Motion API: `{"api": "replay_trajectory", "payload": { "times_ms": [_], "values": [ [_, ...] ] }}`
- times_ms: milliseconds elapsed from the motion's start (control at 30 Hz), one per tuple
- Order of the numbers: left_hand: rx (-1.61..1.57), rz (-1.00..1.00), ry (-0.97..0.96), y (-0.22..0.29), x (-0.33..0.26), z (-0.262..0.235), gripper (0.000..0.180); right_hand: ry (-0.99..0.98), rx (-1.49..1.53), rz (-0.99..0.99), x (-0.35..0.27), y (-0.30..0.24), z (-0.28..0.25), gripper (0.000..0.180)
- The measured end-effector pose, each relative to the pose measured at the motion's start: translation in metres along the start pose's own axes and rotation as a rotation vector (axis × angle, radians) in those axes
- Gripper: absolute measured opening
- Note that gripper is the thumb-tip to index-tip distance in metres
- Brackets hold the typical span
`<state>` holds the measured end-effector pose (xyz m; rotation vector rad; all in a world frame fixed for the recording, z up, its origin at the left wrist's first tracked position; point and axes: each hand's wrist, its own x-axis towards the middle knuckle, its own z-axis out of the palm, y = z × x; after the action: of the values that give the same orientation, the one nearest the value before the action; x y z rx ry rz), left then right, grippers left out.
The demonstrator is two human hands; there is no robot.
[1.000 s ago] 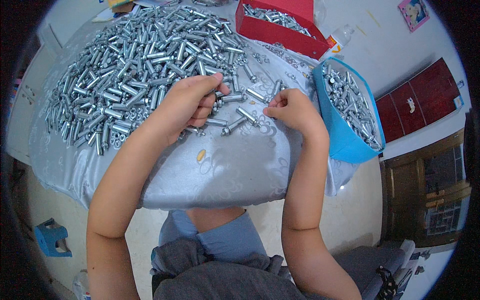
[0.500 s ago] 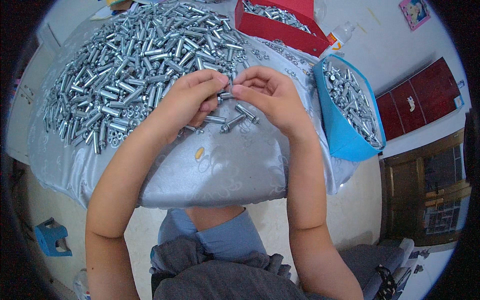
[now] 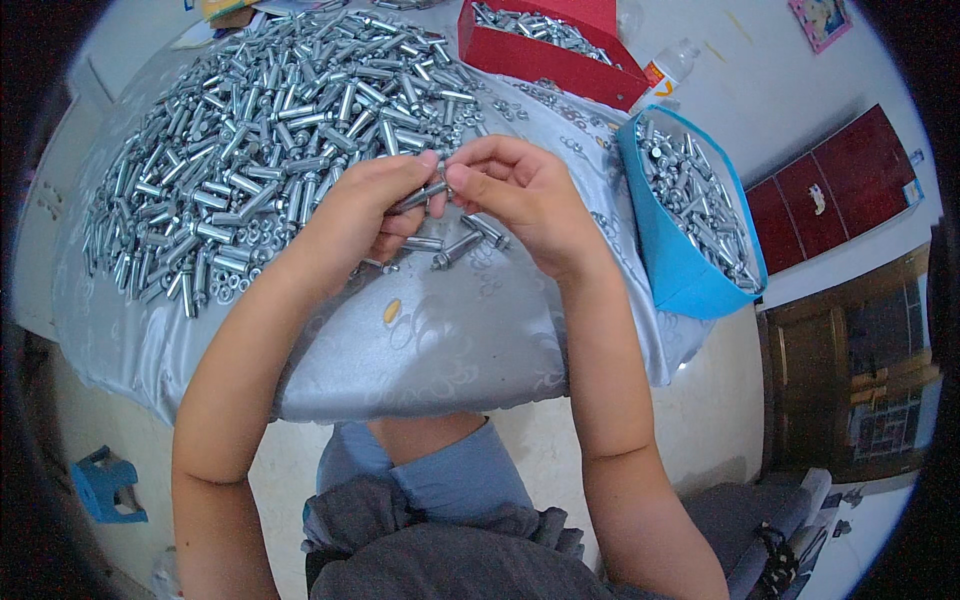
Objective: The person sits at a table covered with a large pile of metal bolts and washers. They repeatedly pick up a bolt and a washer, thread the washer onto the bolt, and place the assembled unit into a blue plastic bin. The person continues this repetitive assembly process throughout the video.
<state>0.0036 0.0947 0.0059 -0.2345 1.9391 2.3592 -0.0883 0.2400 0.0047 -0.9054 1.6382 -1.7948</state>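
Observation:
Over the near edge of a heap of silver expansion bolts [image 3: 290,130], my two hands meet fingertip to fingertip. My left hand [image 3: 365,205] is closed round one expansion bolt [image 3: 418,198], which slants up to the right. At that bolt's upper end my right hand [image 3: 525,205] pinches thumb and forefinger together; a small bit of metal shows there, too covered to name. Just below the hands a loose expansion bolt [image 3: 457,251] and a second loose bolt [image 3: 488,231] lie on the silver tablecloth [image 3: 450,350]. Small nuts [image 3: 235,280] lie at the heap's near edge.
A red box [image 3: 545,65] of bolts stands at the far right, with a clear bottle [image 3: 672,68] beside it. Nearer, a blue bin [image 3: 690,285] full of bolts stands at the table's right edge. A small yellow piece [image 3: 392,311] lies on the cloth.
The bolt in my left hand now shows more fully, slanting between the hands. Both hands have shifted slightly left, and the whole view has moved a little.

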Motion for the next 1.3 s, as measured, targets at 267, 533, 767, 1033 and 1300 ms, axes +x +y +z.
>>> {"api": "replay_trajectory", "payload": {
  "times_ms": [267,533,767,1033,1300],
  "values": [
    [-0.046,-0.026,-0.01,-0.002,0.001,-0.003,0.036,-0.014,-0.003,-0.014,-0.002,-0.003,0.007,0.016],
    [0.04,-0.011,0.061,-0.006,0.004,0.002,0.03,0.11,-0.34,-0.213,0.003,0.014,0.003,0.015],
    [-0.08,-0.023,0.025,-0.004,0.003,-0.004,0.027,0.061,-0.395,-0.252,0.001,0.002,-0.007,0.019],
    [-0.016,-0.006,0.067,0.0,0.005,-0.004,0.023,0.783,-1.043,-0.002,-0.007,0.015,-0.081,0.018],
    [-0.071,-0.021,0.079,-0.001,0.005,-0.006,0.022,0.555,-1.459,0.221,-0.064,0.011,-0.078,0.017]
  ]
}}
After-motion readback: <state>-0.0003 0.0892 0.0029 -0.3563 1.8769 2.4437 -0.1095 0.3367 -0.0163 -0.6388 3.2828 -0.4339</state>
